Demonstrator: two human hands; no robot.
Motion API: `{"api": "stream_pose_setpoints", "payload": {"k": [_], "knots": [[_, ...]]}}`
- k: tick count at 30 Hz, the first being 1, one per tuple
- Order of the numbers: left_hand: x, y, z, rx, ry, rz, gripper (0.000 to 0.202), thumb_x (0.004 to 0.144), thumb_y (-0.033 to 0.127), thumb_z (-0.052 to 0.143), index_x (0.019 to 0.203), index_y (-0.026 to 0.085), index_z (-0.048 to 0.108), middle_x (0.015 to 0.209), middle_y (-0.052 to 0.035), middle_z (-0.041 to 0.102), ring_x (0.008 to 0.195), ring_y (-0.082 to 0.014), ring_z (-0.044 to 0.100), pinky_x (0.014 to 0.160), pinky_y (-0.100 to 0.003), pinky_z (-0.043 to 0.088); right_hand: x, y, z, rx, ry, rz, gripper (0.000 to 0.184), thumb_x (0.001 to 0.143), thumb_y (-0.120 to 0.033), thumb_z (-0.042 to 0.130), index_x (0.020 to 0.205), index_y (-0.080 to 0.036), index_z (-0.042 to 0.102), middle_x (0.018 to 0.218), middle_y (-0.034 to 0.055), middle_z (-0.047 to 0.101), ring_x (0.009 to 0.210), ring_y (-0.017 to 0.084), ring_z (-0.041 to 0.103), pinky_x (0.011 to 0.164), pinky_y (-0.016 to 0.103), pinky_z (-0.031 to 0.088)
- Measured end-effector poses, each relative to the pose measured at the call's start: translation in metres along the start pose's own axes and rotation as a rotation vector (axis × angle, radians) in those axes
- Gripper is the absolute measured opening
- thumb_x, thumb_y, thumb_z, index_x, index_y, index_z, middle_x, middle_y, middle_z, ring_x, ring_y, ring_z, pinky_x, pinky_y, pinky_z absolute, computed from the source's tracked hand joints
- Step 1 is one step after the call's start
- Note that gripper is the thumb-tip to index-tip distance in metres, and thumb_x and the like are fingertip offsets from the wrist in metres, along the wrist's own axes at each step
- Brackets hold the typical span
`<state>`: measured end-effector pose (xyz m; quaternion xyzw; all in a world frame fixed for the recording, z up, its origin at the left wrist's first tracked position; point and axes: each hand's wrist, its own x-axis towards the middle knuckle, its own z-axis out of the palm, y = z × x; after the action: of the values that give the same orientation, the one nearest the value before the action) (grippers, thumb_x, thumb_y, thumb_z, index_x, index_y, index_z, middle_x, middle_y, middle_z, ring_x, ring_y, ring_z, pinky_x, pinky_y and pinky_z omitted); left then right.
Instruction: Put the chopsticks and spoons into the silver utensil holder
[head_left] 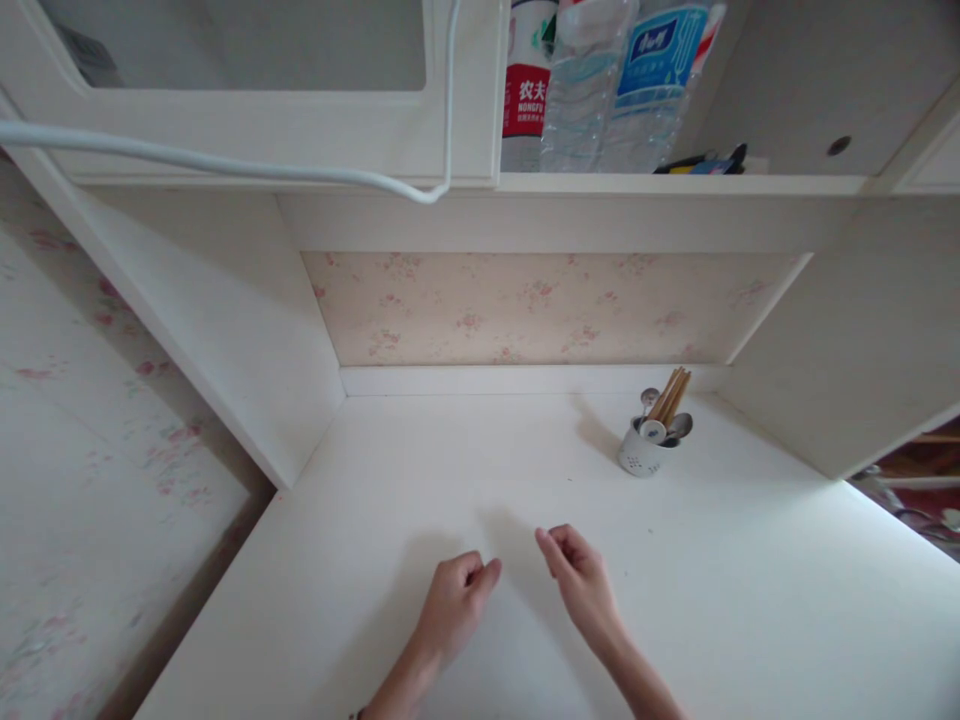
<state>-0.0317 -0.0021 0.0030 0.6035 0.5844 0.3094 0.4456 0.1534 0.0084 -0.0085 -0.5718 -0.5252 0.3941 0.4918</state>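
My left hand (455, 598) rests on the white desk (375, 520) near its front middle, fingers curled into a loose fist with nothing visible in them. My right hand (577, 578) lies just to its right, a small gap between the two, its fingers also curled inward and holding nothing I can see. A white perforated cup (643, 448) with wooden chopsticks and metal spoons stands upright further back and to the right of my right hand.
Floral wallpaper backs the desk alcove. On the shelf above stand several plastic water bottles (592, 80) and some pens (701, 163). A white cable (225, 162) hangs across the cabinet front at upper left. White side panels flank the desk.
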Motion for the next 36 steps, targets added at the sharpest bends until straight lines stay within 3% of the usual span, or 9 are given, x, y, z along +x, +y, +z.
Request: {"api": "stream_pose_setpoints", "payload": {"k": [4,8,13,20,36], "knots": [[0.019,0.005,0.002,-0.044,-0.033,0.065,0.042,0.084,0.046,0.044,0.053,0.02,0.036,0.053,0.0058,0.031,0.054,-0.0099,0.031,0.051,-0.024,0.022,-0.011,-0.004,0.053,0.036,-0.131,0.023,0.05,0.088,-0.055,0.044,0.052,-0.02,0.038,0.05,-0.006,0.03,0.049,0.009,0.028,0.047,0.024,0.024],[0.03,-0.012,0.003,-0.034,-0.008,0.079,0.035,0.084,0.037,0.041,0.053,0.019,0.041,0.053,0.0045,0.036,0.055,-0.0109,0.034,0.053,-0.024,0.024,-0.012,0.008,0.074,-0.023,-0.119,-0.019,0.051,0.09,-0.054,0.039,0.055,-0.019,0.044,0.052,-0.0045,0.033,0.052,0.01,0.029,0.05,0.024,0.024],[0.03,-0.024,0.002,-0.037,-0.049,0.099,0.035,0.084,0.036,0.04,0.054,0.019,0.04,0.053,0.0046,0.036,0.055,-0.0108,0.033,0.052,-0.024,0.024,-0.015,0.014,0.072,-0.069,-0.149,-0.04,0.051,0.091,-0.053,0.039,0.054,-0.018,0.044,0.052,-0.0052,0.032,0.052,0.01,0.029,0.049,0.024,0.023],[0.026,-0.02,0.0,-0.046,-0.042,0.082,0.036,0.084,0.039,0.04,0.054,0.021,0.033,0.052,0.0058,0.03,0.053,-0.0104,0.029,0.051,-0.024,0.022,-0.017,0.012,0.071,-0.064,-0.16,-0.061,0.05,0.091,-0.052,0.041,0.055,-0.018,0.046,0.052,-0.0049,0.034,0.052,0.01,0.03,0.049,0.023,0.024],[0.027,-0.019,0.0,-0.073,-0.047,0.085,0.037,0.086,0.041,0.041,0.055,0.02,0.038,0.054,0.0057,0.033,0.055,-0.0102,0.031,0.052,-0.023,0.024,-0.014,0.014,0.071,-0.076,-0.168,-0.05,0.051,0.092,-0.051,0.04,0.053,-0.018,0.043,0.051,-0.005,0.032,0.051,0.009,0.029,0.048,0.023,0.023]]}}
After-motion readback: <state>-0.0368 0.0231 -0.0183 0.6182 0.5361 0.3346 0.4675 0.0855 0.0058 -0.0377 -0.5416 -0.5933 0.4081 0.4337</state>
